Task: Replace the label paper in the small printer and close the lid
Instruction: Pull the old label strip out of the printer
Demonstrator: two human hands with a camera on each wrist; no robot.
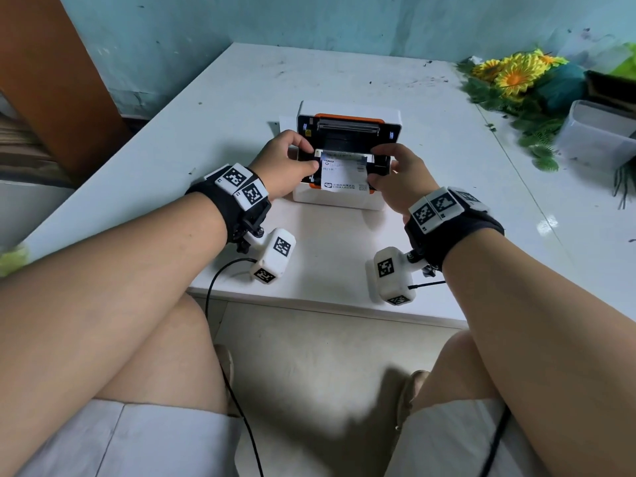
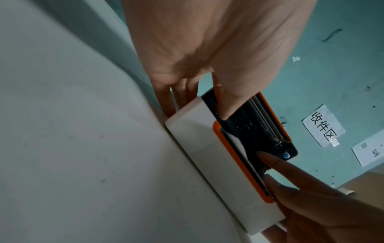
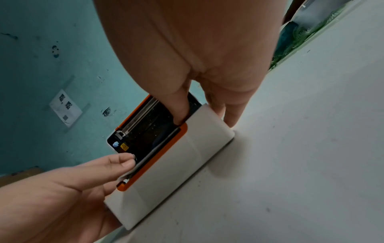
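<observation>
A small white printer (image 1: 347, 198) with orange trim stands mid-table, its lid (image 1: 349, 110) raised at the back. A printed strip of label paper (image 1: 344, 175) lies in the open bay and reaches the front edge. My left hand (image 1: 290, 161) grips the printer's left wall, thumb inside the bay at the paper's left edge, fingers down the outside. My right hand (image 1: 401, 175) grips the right wall the same way. In the left wrist view the left hand (image 2: 207, 49) straddles the printer (image 2: 197, 148). In the right wrist view the right hand (image 3: 187, 49) straddles the printer (image 3: 166, 172).
The white table (image 1: 172, 149) ends just before my knees. Artificial sunflowers (image 1: 516, 77) and a clear plastic box (image 1: 599, 132) sit at the right. A brown wooden panel (image 1: 51, 80) stands at the left. Paper stickers (image 2: 324, 125) hang on the teal wall behind.
</observation>
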